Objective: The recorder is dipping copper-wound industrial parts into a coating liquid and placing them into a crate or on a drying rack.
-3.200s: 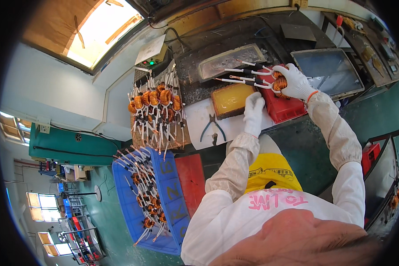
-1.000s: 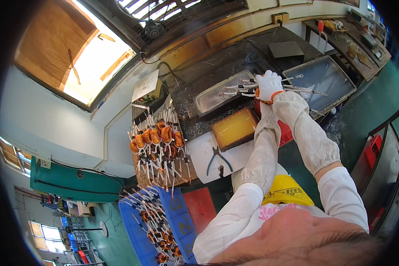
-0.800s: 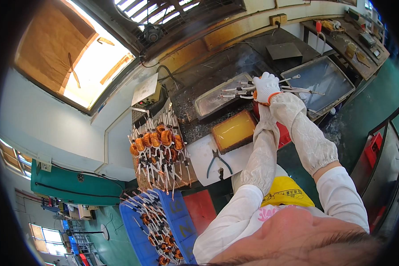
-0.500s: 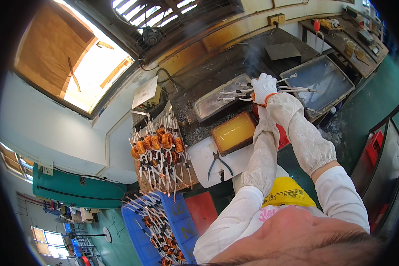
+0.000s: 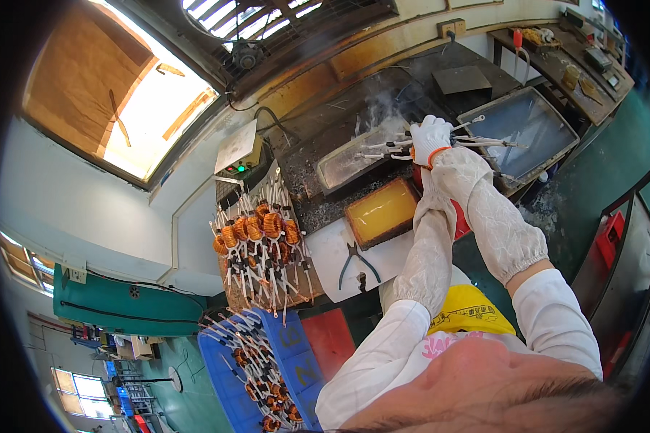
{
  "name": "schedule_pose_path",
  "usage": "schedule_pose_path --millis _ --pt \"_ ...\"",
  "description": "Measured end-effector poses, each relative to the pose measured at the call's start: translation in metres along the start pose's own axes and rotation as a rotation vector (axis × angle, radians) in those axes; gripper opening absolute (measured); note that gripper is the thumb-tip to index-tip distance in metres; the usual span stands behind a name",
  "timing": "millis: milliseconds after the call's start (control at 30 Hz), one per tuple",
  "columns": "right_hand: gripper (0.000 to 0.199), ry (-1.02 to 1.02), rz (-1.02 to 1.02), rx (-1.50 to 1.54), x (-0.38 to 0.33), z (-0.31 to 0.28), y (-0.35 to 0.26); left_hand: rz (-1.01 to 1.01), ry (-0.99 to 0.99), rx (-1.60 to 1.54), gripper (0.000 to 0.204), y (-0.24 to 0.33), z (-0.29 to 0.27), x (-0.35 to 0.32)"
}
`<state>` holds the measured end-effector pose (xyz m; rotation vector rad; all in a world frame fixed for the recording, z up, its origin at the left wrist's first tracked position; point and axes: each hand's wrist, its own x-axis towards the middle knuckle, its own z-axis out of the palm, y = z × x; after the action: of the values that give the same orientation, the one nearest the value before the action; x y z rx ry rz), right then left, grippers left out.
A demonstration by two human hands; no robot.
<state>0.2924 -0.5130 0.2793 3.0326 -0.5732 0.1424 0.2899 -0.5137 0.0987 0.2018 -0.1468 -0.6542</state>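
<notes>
My right hand, in a white glove with an orange cuff, is closed around a bundle of wire leads. The leads have white sleeves, black sections and metal ring ends. They stick out on both sides of the fist; the left ends hang over the right part of a long metal trough with a silvery surface, where smoke rises. My left forearm crosses beneath the right one. Its hand is hidden behind the right wrist, so its fingers do not show. Just below lies a rectangular tray of yellow liquid.
Pliers lie on a white sheet. Copper-wound coils with leads crowd a board at left; more fill a blue crate. A control box stands behind. A large grey basin sits at right, beside a metal block.
Smoke over the trough has grown thicker and spread left. My right hand has shifted very slightly upward with the leads. A green light now glows on the control box.
</notes>
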Motion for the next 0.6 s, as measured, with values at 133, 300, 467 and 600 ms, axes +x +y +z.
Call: schedule_pose_path --millis 133,300,467,600 --pt "0.053 -0.007 0.021 0.002 0.003 0.002 -0.001 -0.009 0.006 -0.004 0.048 0.002 0.002 0.005" --pt "0.052 0.025 0.036 -0.019 0.001 0.006 -0.001 -0.010 0.001 -0.009 0.048 0.008 0.008 0.014" --pt "0.048 0.073 0.088 -0.040 0.003 0.018 0.002 -0.025 0.012 -0.023 0.048 -0.003 0.007 0.009" --pt "0.048 0.076 0.040 -0.074 0.002 0.002 -0.030 0.023 0.010 -0.018 0.048 0.018 0.013 0.003"
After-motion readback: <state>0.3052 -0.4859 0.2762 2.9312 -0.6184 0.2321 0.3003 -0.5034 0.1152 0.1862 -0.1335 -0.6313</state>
